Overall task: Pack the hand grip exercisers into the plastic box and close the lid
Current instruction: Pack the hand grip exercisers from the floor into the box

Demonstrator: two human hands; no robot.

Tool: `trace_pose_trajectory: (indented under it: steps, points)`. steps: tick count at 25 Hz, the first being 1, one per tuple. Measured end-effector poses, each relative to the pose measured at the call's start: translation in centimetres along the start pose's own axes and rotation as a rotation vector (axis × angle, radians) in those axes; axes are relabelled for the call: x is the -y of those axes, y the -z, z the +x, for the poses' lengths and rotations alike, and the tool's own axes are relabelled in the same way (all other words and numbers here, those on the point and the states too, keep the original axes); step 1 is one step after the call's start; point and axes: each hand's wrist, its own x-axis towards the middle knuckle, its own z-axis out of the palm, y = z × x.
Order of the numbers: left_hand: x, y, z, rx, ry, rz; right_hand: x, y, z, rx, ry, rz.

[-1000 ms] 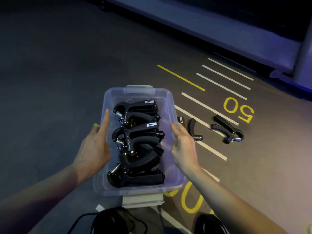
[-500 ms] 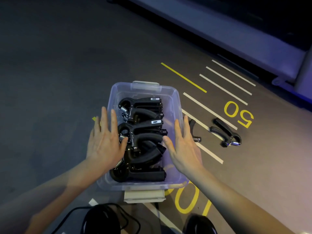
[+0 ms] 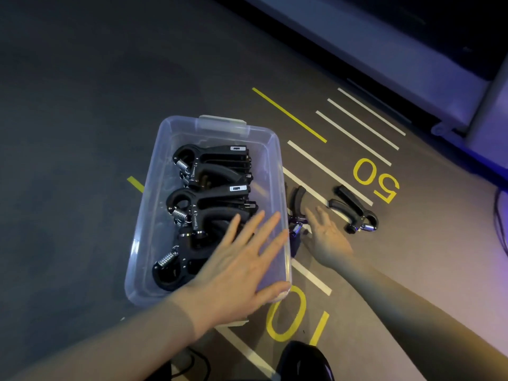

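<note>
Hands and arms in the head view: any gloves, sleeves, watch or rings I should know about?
None visible. The left hand and right hand are bare, without gloves, rings or markings. Both forearms show bare to the frame edge, with no sleeve, watch or strap.

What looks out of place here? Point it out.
Two exercisers lie on the floor outside the plastic box: one close beside its right wall, near the right hand, and another farther right near the yellow 50. The left hand reaches across the box, flat and open. No lid is visible on the box.
</note>
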Motion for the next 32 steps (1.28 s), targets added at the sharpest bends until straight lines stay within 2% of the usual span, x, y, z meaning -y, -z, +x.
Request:
trace_pose_trajectory:
  steps: [3,7,12,16,20,23,26,28,32]
  points:
    - [-0.8,-0.6,2.5,0.058,0.023,0.014,-0.9,-1.0,1.8,0.09,0.001,-0.078]
    - [-0.9,-1.0,5.1,0.095,0.061,0.021,-1.2,-1.6,3.8,0.057,0.022,-0.101]
    - [-1.8,-1.0,7.1,0.068,0.212,-0.086,-1.5,-1.7,5.1,0.042,0.126,-0.094]
    - [-1.9,-1.3,7.7,0.077,0.284,-0.115,-2.0,-2.1,4.4,0.014,0.148,-0.026]
    - [-1.9,-1.8,7.8,0.064,0.269,-0.091,-1.9,-3.1,3.6,-0.011,-0.011,0.138]
    - [-2.1,-1.7,8.0,0.073,0.255,-0.071,-2.2,-2.7,2.6,-0.029,-0.028,0.303]
    - [-2.2,-1.5,7.9,0.108,0.269,-0.085,-2.8,-0.8,1.2,-0.132,0.01,0.433]
    - [-2.2,-1.3,7.9,0.124,0.268,-0.081,-3.1,0.7,0.2,-0.247,0.061,0.43]
    - [-2.0,-0.3,7.7,0.074,0.29,-0.175,-1.9,4.6,-3.0,-0.427,0.17,0.518]
